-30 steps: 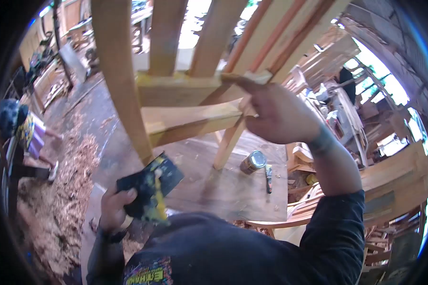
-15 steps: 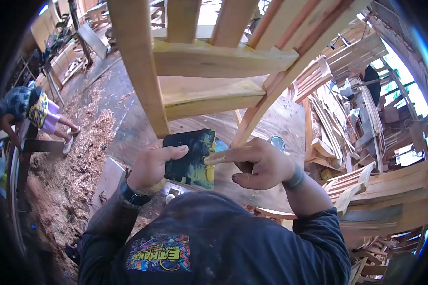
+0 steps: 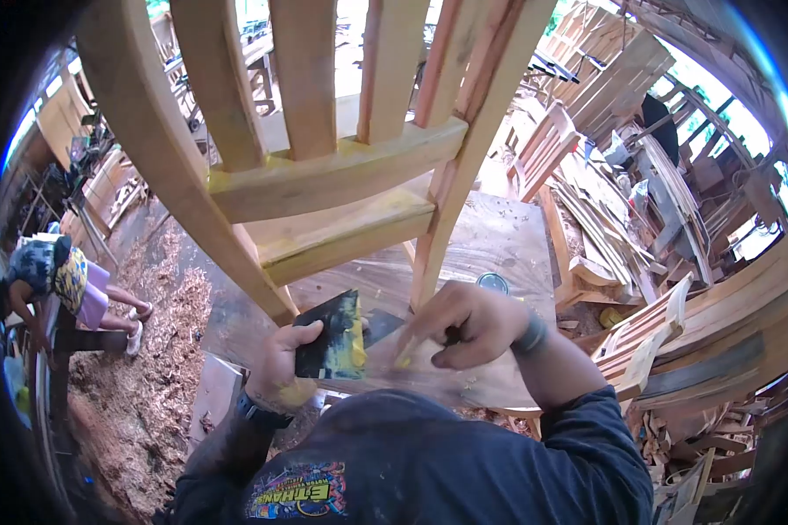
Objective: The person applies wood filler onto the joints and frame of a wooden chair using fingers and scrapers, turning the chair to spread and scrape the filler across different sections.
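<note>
My left hand [image 3: 276, 363] grips a thin black plate [image 3: 320, 337] at its left edge, thumb on top. Thick yellow paste [image 3: 356, 346] is smeared along the plate's right side. Just to the right, apart from the plate, is my right hand [image 3: 477, 331]. Its index finger points down and left with yellowish paste at the tip, while the other fingers are bent and hold nothing visible. In front of both hands stands a slatted wooden chair [image 3: 341, 179], with yellow smears along its rails and joints.
The chair stands on a wooden board [image 3: 499, 245], where a round clear container [image 3: 492, 283] sits beyond my right hand. Wood shavings [image 3: 149, 376] cover the floor at left, near a bending person [image 3: 70, 284]. Stacked planks [image 3: 600, 210] and another slatted piece [image 3: 643, 346] lie at right.
My right index finger has come off the plate and moved away from it. The plate has lowered and tilted in my left hand. The view has shifted, so the chair appears further left.
</note>
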A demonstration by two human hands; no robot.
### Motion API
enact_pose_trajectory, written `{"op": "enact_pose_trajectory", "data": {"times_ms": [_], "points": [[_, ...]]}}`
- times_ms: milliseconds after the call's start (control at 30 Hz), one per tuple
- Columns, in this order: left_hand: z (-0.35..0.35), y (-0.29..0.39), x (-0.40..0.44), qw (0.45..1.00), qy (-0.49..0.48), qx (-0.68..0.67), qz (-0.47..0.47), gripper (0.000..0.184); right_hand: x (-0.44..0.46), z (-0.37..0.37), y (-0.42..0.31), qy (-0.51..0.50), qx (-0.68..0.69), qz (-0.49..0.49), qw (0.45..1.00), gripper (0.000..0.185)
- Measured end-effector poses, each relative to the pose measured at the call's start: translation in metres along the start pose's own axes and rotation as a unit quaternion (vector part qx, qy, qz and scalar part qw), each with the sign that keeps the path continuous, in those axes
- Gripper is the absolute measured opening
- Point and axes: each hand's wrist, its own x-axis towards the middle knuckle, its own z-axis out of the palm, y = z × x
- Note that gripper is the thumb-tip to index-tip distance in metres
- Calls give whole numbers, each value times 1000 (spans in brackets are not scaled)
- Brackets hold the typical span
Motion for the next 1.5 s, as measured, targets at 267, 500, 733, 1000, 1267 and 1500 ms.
{"op": "enact_pose_trajectory", "data": {"times_ms": [267,500,733,1000,1267,1500], "points": [[4,-7,-1,997,-2,73,38,64,25,-110,-38,220,-182,95,954,59],[9,-10,-6,997,34,72,21,59,37,-147,-66,187,-478,107,852,52],[-12,-17,-2,996,58,47,49,47,45,-159,-67,101,-640,155,746,49],[-21,-13,5,992,37,122,1,67,65,-140,-74,-5,-719,242,652,44],[-23,-13,0,993,84,75,36,30,67,-149,-91,-57,-724,208,655,56],[-23,-7,0,991,84,93,41,34,62,-167,-90,-12,-646,183,741,59]]}}
